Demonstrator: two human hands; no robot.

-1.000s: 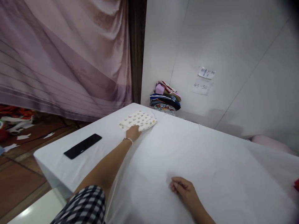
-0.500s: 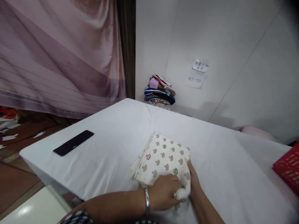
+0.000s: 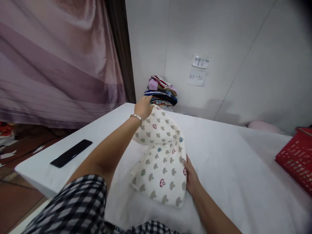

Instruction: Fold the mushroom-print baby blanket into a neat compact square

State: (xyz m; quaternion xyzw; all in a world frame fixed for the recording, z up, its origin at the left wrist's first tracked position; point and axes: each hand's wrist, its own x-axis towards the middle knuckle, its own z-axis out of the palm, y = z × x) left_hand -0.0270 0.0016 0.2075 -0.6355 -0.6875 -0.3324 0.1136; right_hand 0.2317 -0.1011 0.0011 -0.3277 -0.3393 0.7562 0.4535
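A white cloth [image 3: 164,165] printed with grey, red, green and blue mushrooms lies folded in layers on the white table. Its far flap is raised off the stack and bends toward the back left. At that upper corner my left hand [image 3: 143,107], with a silver bracelet at the wrist, pinches the fabric. My right hand [image 3: 192,177] grips the cloth's right edge, some of its fingers hidden by the fabric. Loose layer edges show along the left side of the stack.
A black phone-like slab [image 3: 71,153] lies on the table [image 3: 219,156] at the left. Behind the far edge stands a pile of folded fabrics [image 3: 162,91]. A red basket [image 3: 296,159] is at the right. Two paper notes [image 3: 197,77] hang on the wall.
My left hand has moved from the near edge to the far corner, lifting a flap of cloth. The roll at the near edge is gone; that edge now lies flat. My right hand stays at the right side.
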